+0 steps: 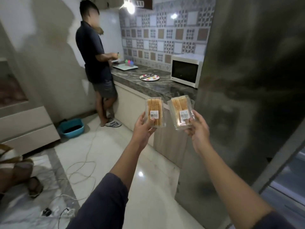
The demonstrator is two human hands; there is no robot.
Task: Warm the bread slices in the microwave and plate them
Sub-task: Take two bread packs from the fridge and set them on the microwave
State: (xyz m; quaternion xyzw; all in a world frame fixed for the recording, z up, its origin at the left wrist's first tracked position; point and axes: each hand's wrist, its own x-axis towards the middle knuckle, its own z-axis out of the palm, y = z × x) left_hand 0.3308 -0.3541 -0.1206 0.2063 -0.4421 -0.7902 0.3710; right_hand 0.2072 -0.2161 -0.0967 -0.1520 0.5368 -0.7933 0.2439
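My left hand [143, 128] grips a clear plastic pack of bread slices [154, 107] with a barcode label, held upright in front of me. A second, similar bread pack [179, 106] is held tilted by my right hand [197, 129]. Both packs are closed and raised in the air short of the counter's near end. The white microwave [185, 71] stands with its door closed at the right end of the dark marble counter [148, 86]. Beside it to the left lies a colourful dotted plate [149, 77] with metal tongs on it.
Another person [96, 63] stands at the far end of the counter by a tray with coloured bottles [127, 66]. A steel fridge side [247, 80] fills the right. On the floor are a blue basin [71, 128], loose cables [79, 167] and a seated person's foot [34, 187].
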